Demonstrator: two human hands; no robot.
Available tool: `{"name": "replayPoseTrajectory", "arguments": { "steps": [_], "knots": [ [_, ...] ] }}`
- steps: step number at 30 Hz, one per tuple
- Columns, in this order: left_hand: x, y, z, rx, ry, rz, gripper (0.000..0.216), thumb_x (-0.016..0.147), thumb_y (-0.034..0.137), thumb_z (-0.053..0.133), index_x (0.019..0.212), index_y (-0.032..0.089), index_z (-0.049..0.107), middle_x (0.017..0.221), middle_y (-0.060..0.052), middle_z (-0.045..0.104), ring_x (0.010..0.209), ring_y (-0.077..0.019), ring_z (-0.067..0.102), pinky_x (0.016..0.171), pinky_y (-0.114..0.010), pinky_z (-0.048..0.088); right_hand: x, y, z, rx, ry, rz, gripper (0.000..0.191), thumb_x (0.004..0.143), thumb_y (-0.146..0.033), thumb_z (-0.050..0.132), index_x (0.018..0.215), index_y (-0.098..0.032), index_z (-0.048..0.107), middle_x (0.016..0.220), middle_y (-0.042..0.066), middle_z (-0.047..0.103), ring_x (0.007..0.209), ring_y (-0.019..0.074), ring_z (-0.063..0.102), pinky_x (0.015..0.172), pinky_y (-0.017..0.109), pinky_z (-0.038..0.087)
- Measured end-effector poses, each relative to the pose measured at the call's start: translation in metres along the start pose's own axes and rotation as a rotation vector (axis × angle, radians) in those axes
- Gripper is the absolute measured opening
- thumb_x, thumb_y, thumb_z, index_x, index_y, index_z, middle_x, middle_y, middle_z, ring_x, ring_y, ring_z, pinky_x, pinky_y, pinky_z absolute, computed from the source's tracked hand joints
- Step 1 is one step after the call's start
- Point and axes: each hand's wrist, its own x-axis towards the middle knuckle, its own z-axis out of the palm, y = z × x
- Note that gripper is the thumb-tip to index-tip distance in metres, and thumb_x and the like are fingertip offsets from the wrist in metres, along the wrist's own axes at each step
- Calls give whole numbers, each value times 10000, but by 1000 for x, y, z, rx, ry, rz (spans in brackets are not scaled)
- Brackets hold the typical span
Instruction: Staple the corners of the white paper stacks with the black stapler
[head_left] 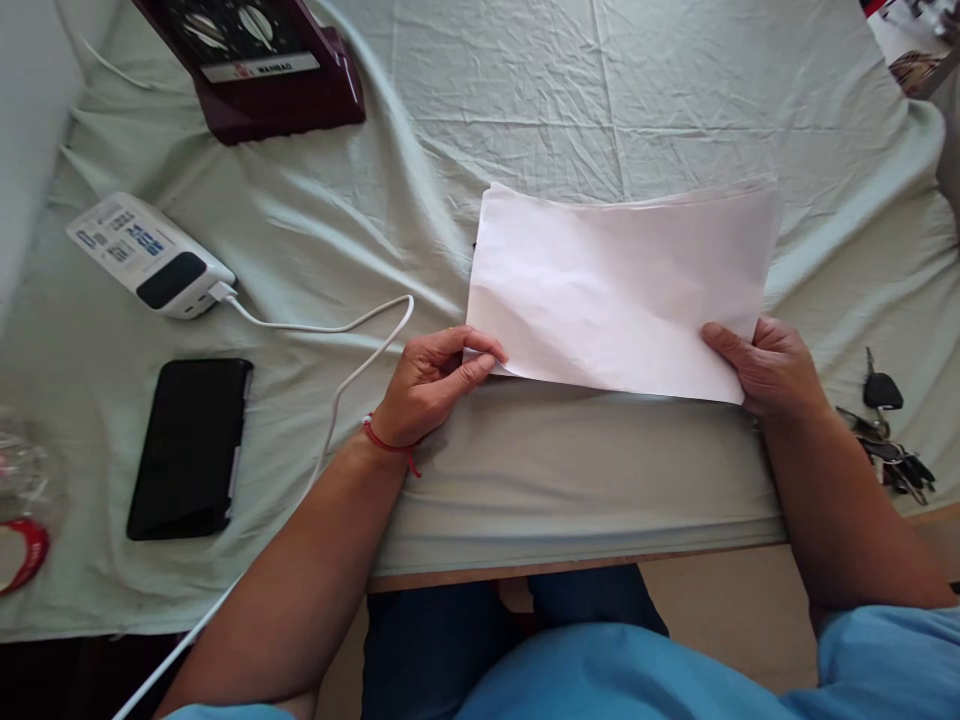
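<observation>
A white sheet of paper (622, 285), folded over, lies in the middle of a table covered with a pale green cloth (525, 110). My left hand (435, 385) pinches the paper's near left corner between thumb and fingers; a red string bracelet is on that wrist. My right hand (765, 365) grips the near right corner, thumb on top and fingers underneath. The near edge of the paper is lifted slightly off the cloth.
A black phone (191, 445) lies at the left. Behind it sits a white power strip (150, 255) with a white cable (330, 330) running toward me. A dark red box (262, 70) stands at the back left. Keys (889, 435) rest at the right.
</observation>
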Motion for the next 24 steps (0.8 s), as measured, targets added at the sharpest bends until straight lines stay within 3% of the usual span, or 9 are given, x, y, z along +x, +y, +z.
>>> {"name": "replayPoseTrajectory", "arguments": {
  "steps": [4, 7, 10, 12, 15, 17, 19, 21, 24],
  "knots": [
    [1, 0, 2, -29, 24, -24, 446, 1090, 603, 855, 951, 187, 934, 801, -38, 757, 602, -106, 538, 555, -274, 371, 0, 0, 0, 2, -9, 13, 771, 374, -697, 1221, 892, -210, 924, 861, 29, 872, 710, 126, 769, 624, 200, 670],
    [3, 1, 4, 77, 45, 9, 305, 1047, 456, 916, 918, 181, 888, 686, 7, 673, 569, -96, 514, 542, -255, 360, -1, 1, -2, 21, -28, 10, 760, 405, -690, 1220, 910, -207, 921, 889, 38, 884, 685, 129, 767, 610, 212, 675],
    [5, -2, 6, 22, 67, 36, 224, 988, 381, 966, 1063, 214, 837, 666, 53, 616, 551, -95, 502, 521, -234, 359, -2, 0, -3, 66, -50, -12, 755, 410, -624, 1234, 981, -226, 940, 1007, 60, 921, 735, 164, 809, 644, 256, 711],
    [5, -6, 6, -65, 84, 17, 362, 973, 402, 991, 1227, 255, 780, 684, 75, 611, 535, -94, 488, 511, -224, 370, -1, 1, -3, 96, -38, -65, 753, 404, -556, 1246, 1026, -244, 958, 1078, 59, 933, 806, 178, 837, 706, 268, 734],
    [3, -14, 3, -98, 99, -27, 750, 946, 450, 1036, 1580, 319, 658, 674, 105, 597, 513, -93, 468, 526, -226, 399, 2, 3, -3, 142, 40, -178, 682, 417, -523, 1251, 972, -245, 966, 1044, 30, 929, 822, 134, 812, 770, 225, 720],
    [3, -18, 1, -105, 100, -44, 1017, 932, 477, 1055, 1783, 350, 513, 656, 121, 585, 503, -94, 462, 542, -234, 426, 3, 5, -3, 142, 81, -223, 642, 446, -545, 1245, 934, -235, 964, 1000, 17, 918, 790, 104, 776, 746, 196, 685],
    [3, -20, 0, -121, 94, -59, 1130, 925, 479, 1061, 1858, 348, 436, 658, 123, 612, 516, -100, 501, 566, -238, 478, 4, 7, -3, 115, 103, -237, 642, 473, -587, 1233, 932, -226, 967, 965, 14, 906, 750, 94, 742, 691, 189, 646],
    [4, -18, 1, -135, 83, -83, 1037, 929, 476, 1057, 1803, 299, 528, 726, 81, 713, 589, -124, 619, 624, -252, 568, 5, 8, -4, 90, 122, -238, 658, 483, -632, 1221, 919, -212, 965, 931, 15, 892, 715, 88, 711, 655, 192, 617],
    [4, -14, 2, -140, 61, -106, 662, 915, 498, 1062, 1437, 202, 781, 915, -27, 844, 790, -191, 783, 736, -292, 670, 6, 8, -4, 75, 143, -232, 692, 485, -679, 1207, 920, -198, 964, 924, 23, 883, 701, 86, 692, 639, 199, 601]
  ]
}}
